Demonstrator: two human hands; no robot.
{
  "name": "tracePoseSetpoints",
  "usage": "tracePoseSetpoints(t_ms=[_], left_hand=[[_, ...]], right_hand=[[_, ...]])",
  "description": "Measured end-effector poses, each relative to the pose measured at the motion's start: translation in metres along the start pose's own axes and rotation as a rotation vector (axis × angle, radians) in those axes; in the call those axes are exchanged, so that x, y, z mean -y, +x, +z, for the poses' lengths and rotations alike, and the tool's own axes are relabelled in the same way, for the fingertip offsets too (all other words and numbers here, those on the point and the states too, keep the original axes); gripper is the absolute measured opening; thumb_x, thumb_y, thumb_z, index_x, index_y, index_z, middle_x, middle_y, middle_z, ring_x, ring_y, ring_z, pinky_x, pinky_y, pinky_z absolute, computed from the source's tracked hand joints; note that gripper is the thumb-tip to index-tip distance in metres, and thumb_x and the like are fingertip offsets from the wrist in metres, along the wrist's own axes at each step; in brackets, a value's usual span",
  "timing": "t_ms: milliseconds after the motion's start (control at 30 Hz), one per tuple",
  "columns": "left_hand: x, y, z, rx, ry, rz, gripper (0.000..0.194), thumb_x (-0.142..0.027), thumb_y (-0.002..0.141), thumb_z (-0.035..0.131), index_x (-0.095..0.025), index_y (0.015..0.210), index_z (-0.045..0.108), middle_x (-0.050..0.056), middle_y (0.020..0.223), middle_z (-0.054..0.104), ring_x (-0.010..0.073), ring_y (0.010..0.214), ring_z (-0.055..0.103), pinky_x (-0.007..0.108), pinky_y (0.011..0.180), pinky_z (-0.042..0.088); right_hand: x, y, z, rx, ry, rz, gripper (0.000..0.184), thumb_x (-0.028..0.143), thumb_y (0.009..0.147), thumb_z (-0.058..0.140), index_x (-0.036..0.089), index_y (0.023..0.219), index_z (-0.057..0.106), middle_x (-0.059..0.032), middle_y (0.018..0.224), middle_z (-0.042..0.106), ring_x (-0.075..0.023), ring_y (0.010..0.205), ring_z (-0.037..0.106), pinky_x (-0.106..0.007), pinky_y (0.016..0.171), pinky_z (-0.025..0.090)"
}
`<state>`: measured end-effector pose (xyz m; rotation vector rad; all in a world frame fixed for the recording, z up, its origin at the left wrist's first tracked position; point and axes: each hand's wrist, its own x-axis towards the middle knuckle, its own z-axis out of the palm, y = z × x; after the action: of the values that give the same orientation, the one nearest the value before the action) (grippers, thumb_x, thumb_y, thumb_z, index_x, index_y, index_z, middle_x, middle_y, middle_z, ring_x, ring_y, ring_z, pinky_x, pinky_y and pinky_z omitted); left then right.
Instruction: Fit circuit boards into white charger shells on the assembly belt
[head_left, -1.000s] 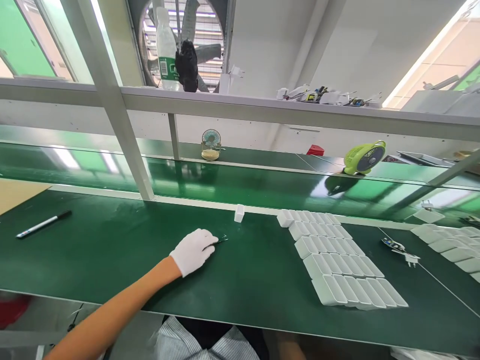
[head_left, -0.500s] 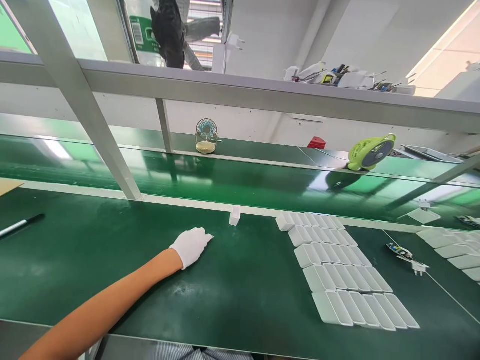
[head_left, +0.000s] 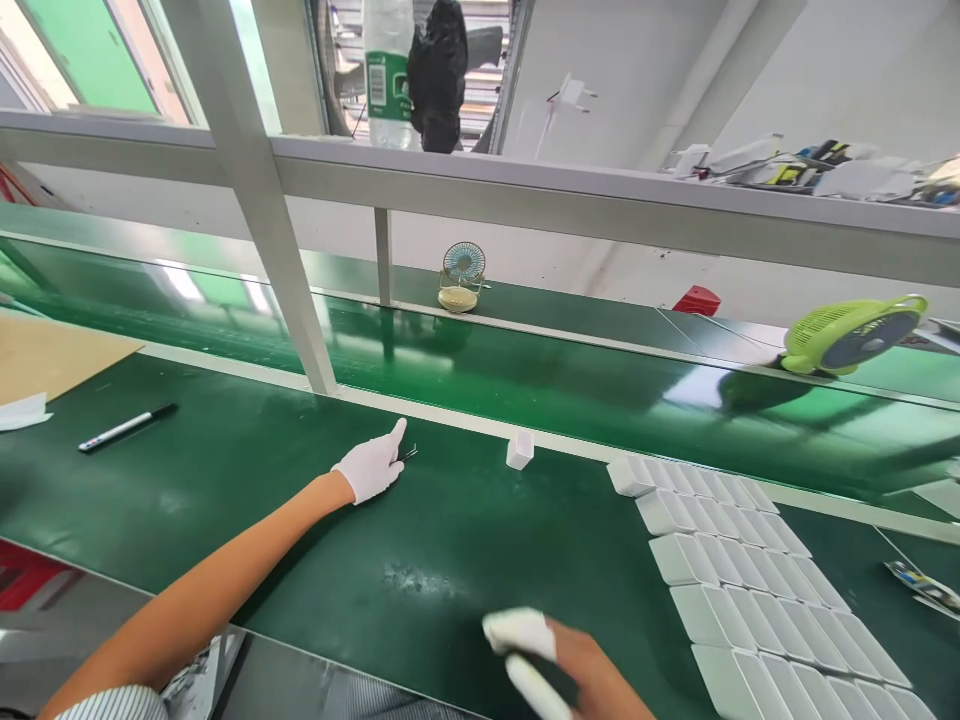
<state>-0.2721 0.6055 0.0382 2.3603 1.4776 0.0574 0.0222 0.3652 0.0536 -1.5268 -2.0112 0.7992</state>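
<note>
My left hand, in a white glove, rests over the green work surface, left of a small white box-like piece. Its index finger points away while the others curl in. A small dark piece with thin prongs pokes out from those curled fingers; its kind is too small to make out. My right hand is at the lower edge, blurred, with white coverings on the thumb and a finger. These two are spread apart and nothing shows between them. Rows of white plastic housings lie to its right.
A marker pen and a brown board lie at the left. A grey metal post rises behind the surface. Beyond the white ledge runs a green belt, with a lime-green fan and a small fan further back.
The view has swung left. My right hand has come into the picture from below. My left index finger has stretched out, and the dark pronged piece now shows at that hand.
</note>
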Motion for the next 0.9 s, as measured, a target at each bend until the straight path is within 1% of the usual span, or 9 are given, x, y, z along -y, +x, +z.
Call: tracePoseSetpoints(t_ms=[67, 133, 233, 333, 433, 600, 667, 800, 900], left_hand=[[0.008, -0.004, 0.011, -0.082, -0.007, 0.031, 0.076, -0.024, 0.090, 0.053, -0.010, 0.157, 0.019, 0.004, 0.092, 0.068, 0.0194, 0.084, 0.065, 0.029, 0.077, 0.049], [0.018, -0.008, 0.022, -0.165, -0.023, 0.081, 0.072, -0.022, 0.090, 0.053, -0.012, 0.155, 0.023, 0.002, 0.088, 0.067, 0.0187, 0.080, 0.064, 0.030, 0.076, 0.050], [0.031, -0.014, 0.036, -0.283, -0.026, 0.186, 0.062, -0.020, 0.092, 0.049, -0.012, 0.150, 0.031, 0.004, 0.087, 0.065, 0.0196, 0.079, 0.062, 0.033, 0.077, 0.051], [0.038, -0.017, 0.046, -0.353, 0.000, 0.238, 0.053, -0.023, 0.095, 0.047, -0.013, 0.146, 0.037, 0.006, 0.088, 0.065, 0.0218, 0.079, 0.062, 0.038, 0.078, 0.053], [0.039, -0.019, 0.051, -0.372, -0.008, 0.235, 0.050, -0.026, 0.097, 0.048, -0.016, 0.145, 0.039, 0.005, 0.086, 0.063, 0.0219, 0.078, 0.062, 0.038, 0.077, 0.053], [0.043, -0.023, 0.053, -0.442, -0.031, 0.262, 0.049, -0.024, 0.097, 0.046, -0.015, 0.144, 0.039, 0.005, 0.085, 0.063, 0.0219, 0.076, 0.062, 0.038, 0.076, 0.054], [0.046, -0.025, 0.053, -0.489, -0.045, 0.264, 0.048, -0.022, 0.097, 0.044, -0.014, 0.144, 0.038, 0.005, 0.085, 0.063, 0.0218, 0.075, 0.062, 0.038, 0.074, 0.054], [0.051, -0.027, 0.054, -0.550, -0.091, 0.269, 0.049, -0.021, 0.097, 0.043, -0.015, 0.145, 0.036, 0.006, 0.087, 0.063, 0.0203, 0.074, 0.061, 0.036, 0.073, 0.054], [0.052, -0.026, 0.051, -0.525, -0.076, 0.267, 0.045, -0.022, 0.097, 0.044, -0.013, 0.141, 0.045, 0.006, 0.086, 0.064, 0.0206, 0.075, 0.061, 0.036, 0.074, 0.054]], right_hand=[[0.006, 0.066, 0.007, 0.031, -0.036, -0.097, 0.044, 0.035, 0.096, 0.056, 0.040, 0.139, 0.056, -0.0006, 0.136, 0.064, -0.0257, 0.125, 0.060, -0.044, 0.112, 0.048], [0.014, 0.138, 0.018, 0.035, -0.225, -0.287, 0.047, 0.026, 0.099, 0.047, 0.023, 0.147, 0.049, -0.0120, 0.145, 0.055, -0.0278, 0.134, 0.052, -0.049, 0.115, 0.043], [0.022, 0.225, 0.034, 0.110, -0.444, -0.337, 0.040, 0.017, 0.098, 0.048, 0.017, 0.137, 0.057, -0.0151, 0.132, 0.062, -0.0239, 0.120, 0.059, -0.043, 0.105, 0.049], [0.023, 0.272, 0.035, 0.198, -0.508, -0.306, 0.019, 0.017, 0.094, 0.057, 0.020, 0.105, 0.072, -0.0084, 0.104, 0.068, -0.0196, 0.095, 0.063, -0.033, 0.090, 0.051], [0.022, 0.294, 0.026, 0.135, -0.547, -0.197, 0.020, 0.017, 0.096, 0.052, 0.018, 0.094, 0.072, -0.0088, 0.093, 0.067, -0.0206, 0.090, 0.062, -0.031, 0.084, 0.047], [0.024, 0.325, 0.006, -0.110, -0.576, 0.076, 0.033, 0.025, 0.101, 0.037, 0.015, 0.108, 0.068, -0.0133, 0.099, 0.067, -0.0236, 0.086, 0.064, -0.033, 0.075, 0.046], [0.024, 0.333, 0.000, -0.189, -0.566, 0.154, 0.038, 0.023, 0.099, 0.036, 0.012, 0.127, 0.059, -0.0184, 0.116, 0.064, -0.0243, 0.088, 0.066, -0.032, 0.069, 0.047], [0.023, 0.319, -0.001, -0.286, -0.453, 0.094, 0.062, 0.022, 0.094, 0.042, 0.014, 0.154, 0.030, -0.0198, 0.148, 0.047, -0.0253, 0.108, 0.064, -0.034, 0.076, 0.052], [0.025, 0.284, 0.009, -0.228, -0.403, 0.038, 0.045, 0.031, 0.099, 0.040, 0.018, 0.139, 0.055, -0.0136, 0.118, 0.069, -0.0239, 0.097, 0.067, -0.034, 0.081, 0.052]])
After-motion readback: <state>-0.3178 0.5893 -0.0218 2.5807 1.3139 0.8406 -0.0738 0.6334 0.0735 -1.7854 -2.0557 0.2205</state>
